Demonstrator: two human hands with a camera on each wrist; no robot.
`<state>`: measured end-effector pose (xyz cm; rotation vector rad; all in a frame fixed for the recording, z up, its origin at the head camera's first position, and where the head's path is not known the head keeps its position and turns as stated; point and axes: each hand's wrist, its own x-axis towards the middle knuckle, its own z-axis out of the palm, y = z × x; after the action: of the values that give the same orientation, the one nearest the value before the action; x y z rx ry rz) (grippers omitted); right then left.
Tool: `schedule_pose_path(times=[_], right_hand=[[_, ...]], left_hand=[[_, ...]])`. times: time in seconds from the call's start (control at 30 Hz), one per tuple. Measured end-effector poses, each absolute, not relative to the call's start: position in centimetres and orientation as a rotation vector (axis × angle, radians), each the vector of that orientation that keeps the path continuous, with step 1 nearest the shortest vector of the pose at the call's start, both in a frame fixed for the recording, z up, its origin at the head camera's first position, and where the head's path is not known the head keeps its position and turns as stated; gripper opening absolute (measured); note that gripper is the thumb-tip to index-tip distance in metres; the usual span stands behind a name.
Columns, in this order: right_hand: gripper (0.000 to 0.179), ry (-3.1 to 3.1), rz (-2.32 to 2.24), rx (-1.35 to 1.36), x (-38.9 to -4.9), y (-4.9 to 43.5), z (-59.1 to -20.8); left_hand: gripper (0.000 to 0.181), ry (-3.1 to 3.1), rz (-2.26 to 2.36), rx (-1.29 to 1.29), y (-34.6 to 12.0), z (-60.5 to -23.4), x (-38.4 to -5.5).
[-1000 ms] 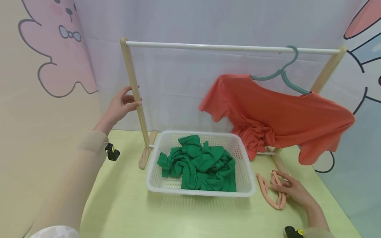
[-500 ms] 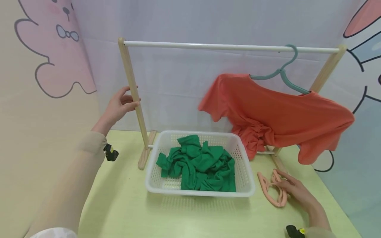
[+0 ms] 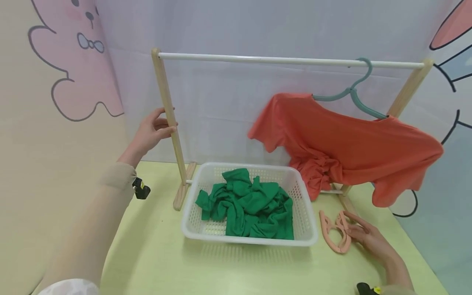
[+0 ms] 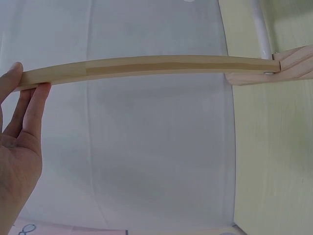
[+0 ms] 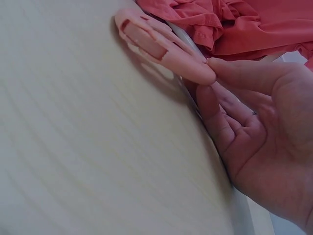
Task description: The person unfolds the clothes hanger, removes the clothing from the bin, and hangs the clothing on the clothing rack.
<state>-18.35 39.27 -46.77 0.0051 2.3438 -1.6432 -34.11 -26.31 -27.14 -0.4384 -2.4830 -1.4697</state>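
In the head view, my left hand [image 3: 149, 133] holds the left wooden post [image 3: 164, 86] of a clothes rack about halfway up. The left wrist view shows thumb and fingers on either side of that post [image 4: 156, 63]. At the right front, my right hand [image 3: 370, 241] pinches one arm of a pink folding hanger [image 3: 325, 229], whose arms are folded in, low over the table. Seen from the right wrist, thumb and fingertips hold the end of the hanger [image 5: 190, 66]. An orange-red T-shirt [image 3: 332, 139] hangs on a teal hanger [image 3: 363, 107] from the rack's white rail [image 3: 250, 59].
A white plastic basket [image 3: 250, 241] stands mid-table in front of the rack, with a crumpled green cloth [image 3: 250, 205] in it. The T-shirt's bunched lower part hangs beside the basket's right back corner. Behind is a pale curtain [image 3: 221, 123].
The pink hanger has turned slightly, its lower bend shifting up and left, as my right fingers moved on its right arm. My left hand keeps its hold on the post.
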Motion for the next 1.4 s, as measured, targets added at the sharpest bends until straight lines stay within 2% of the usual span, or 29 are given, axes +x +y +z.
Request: schedule_pose_path(times=[0.33, 0.6, 0.87, 1.07, 1.3, 1.4], right_hand=[[0.062, 2.393, -1.646, 0.066, -18.5, 38.1, -45.9], [0.064, 2.649, -1.485, 0.152, -17.5, 36.8, -41.6], [0.062, 3.081, -1.386, 0.164, -14.9, 33.9, -36.2], [0.063, 3.071, -1.635, 0.255, -13.5, 31.0, -33.3], [0.060, 2.668, -2.257, -0.082, -13.2, 26.1, -32.4], [0.059, 2.579, -2.290, -0.196, -13.2, 23.9, -32.5]], left_hand=[[0.059, -2.456, -1.474, -0.442, -26.1, -27.1, -34.1], [0.058, -2.449, -1.423, -0.405, -25.3, -27.4, -34.3], [0.061, -2.327, -1.546, -0.235, -24.1, -27.5, -30.4], [0.056, -2.287, -1.445, -0.232, -22.5, -27.9, -26.5], [0.050, -2.366, -1.373, -0.416, -18.5, -30.0, -22.1], [0.048, -2.412, -1.445, -0.494, -16.3, -30.8, -20.4]])
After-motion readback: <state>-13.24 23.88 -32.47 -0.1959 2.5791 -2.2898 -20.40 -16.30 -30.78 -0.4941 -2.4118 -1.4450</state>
